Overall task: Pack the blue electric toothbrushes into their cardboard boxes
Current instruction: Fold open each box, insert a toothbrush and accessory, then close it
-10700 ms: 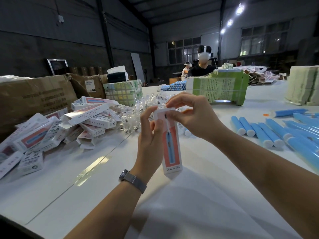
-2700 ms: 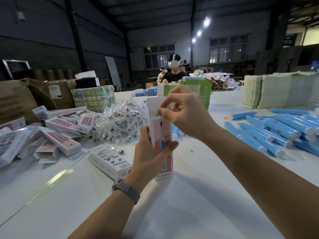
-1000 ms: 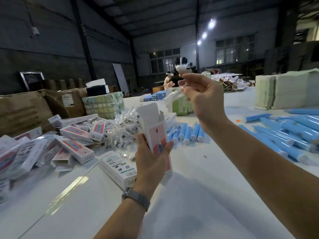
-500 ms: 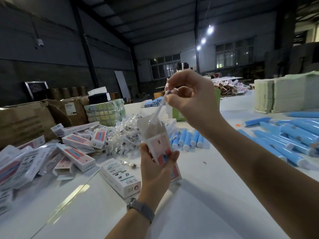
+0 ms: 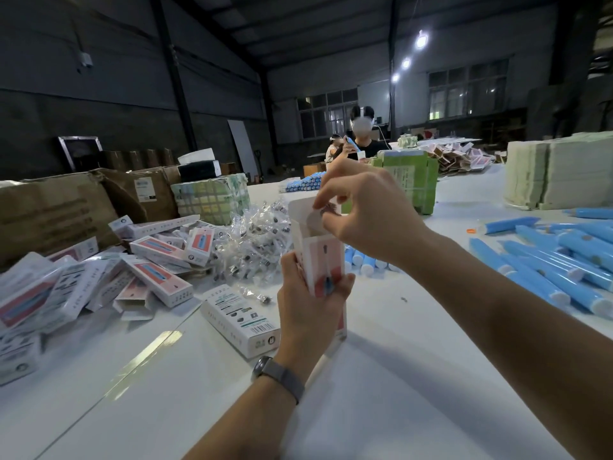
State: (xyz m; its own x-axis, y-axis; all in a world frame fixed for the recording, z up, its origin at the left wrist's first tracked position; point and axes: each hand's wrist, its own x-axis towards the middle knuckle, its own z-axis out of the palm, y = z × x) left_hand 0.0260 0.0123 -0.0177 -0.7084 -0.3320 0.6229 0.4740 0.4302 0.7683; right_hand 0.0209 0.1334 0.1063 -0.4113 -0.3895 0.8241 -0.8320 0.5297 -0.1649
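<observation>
My left hand (image 5: 310,312) grips a tall white-and-pink toothbrush box (image 5: 323,258) upright above the white table (image 5: 381,393), its top flap open. My right hand (image 5: 361,210) hovers at the box's open top, with fingertips pinching a small dark part at the opening; what it is I cannot tell. Blue electric toothbrushes (image 5: 564,260) lie in a heap on the right, and a few more (image 5: 361,260) lie behind the box.
A pile of toothbrush boxes (image 5: 109,277) covers the left, one box (image 5: 240,318) lying next to my left wrist. Bagged brush heads (image 5: 255,237) are heaped behind. Brown cartons (image 5: 56,210), green bundles (image 5: 408,180) and paper stacks (image 5: 557,171) stand farther back. Another person (image 5: 361,137) works opposite.
My right hand has come down from above the box to its open top, and the clear bagged brush head it held has gone down into the box. The left hand keeps holding the box.
</observation>
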